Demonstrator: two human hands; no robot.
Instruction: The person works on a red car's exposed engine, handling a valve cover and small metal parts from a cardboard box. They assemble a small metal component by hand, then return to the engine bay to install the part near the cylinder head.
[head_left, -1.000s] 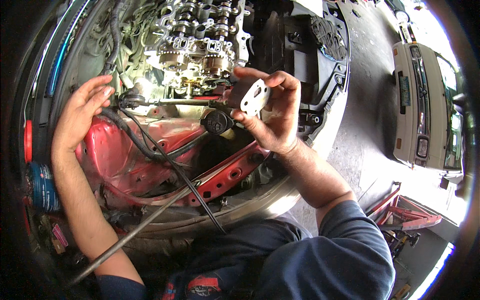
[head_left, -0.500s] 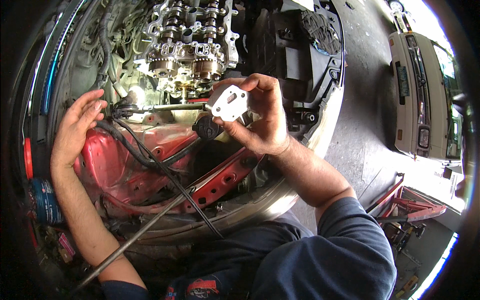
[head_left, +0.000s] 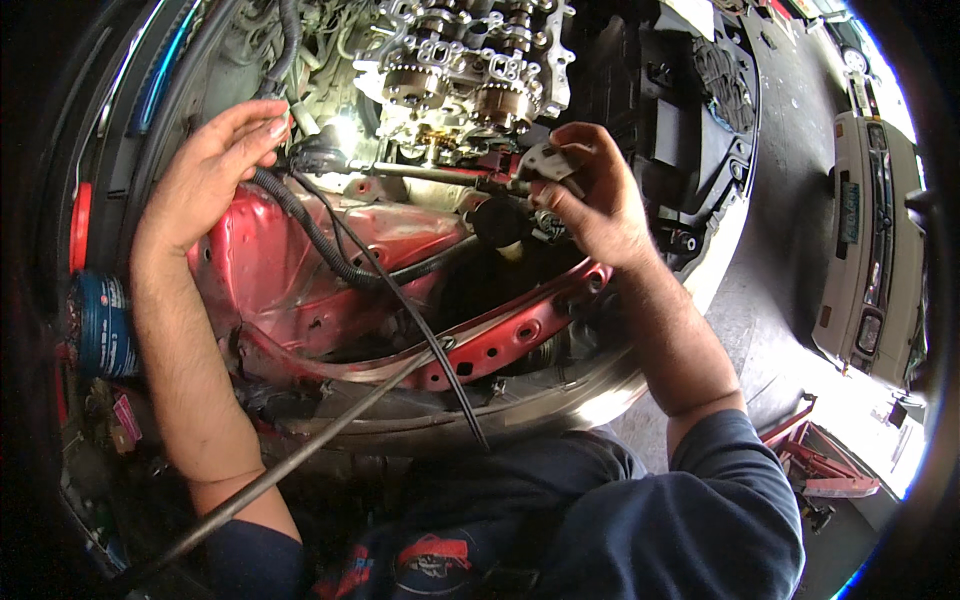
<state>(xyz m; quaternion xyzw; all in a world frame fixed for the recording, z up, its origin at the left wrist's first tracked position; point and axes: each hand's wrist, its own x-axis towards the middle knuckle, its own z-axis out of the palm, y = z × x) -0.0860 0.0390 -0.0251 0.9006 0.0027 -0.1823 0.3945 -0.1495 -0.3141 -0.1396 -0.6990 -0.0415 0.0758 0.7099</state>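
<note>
My right hand [head_left: 605,195] grips a small flanged metal engine part [head_left: 550,165] with bolt holes between thumb and fingers, just in front of the engine. The part is tilted, its far side covered by my fingers. My left hand [head_left: 220,165] is raised at the left of the engine bay, beside a ribbed black hose [head_left: 285,200]. Its thumb and fingers are drawn together; whatever may be between them is hidden. Behind both hands sits the opened engine [head_left: 470,60], two toothed cam gears showing at its near end. A bright light [head_left: 345,130] glows near my left fingertips.
A metal prop rod [head_left: 300,447] slants across my left forearm, and a black cable [head_left: 400,300] crosses the red inner body panel [head_left: 320,270]. A blue container [head_left: 103,325] stands at left. On the right are a white vehicle [head_left: 850,240] and a red metal stand [head_left: 810,455].
The view has shifted, so the engine lies farther right and higher. My right hand has turned the metal part, so its flat face no longer faces me. My left fingers have curled in.
</note>
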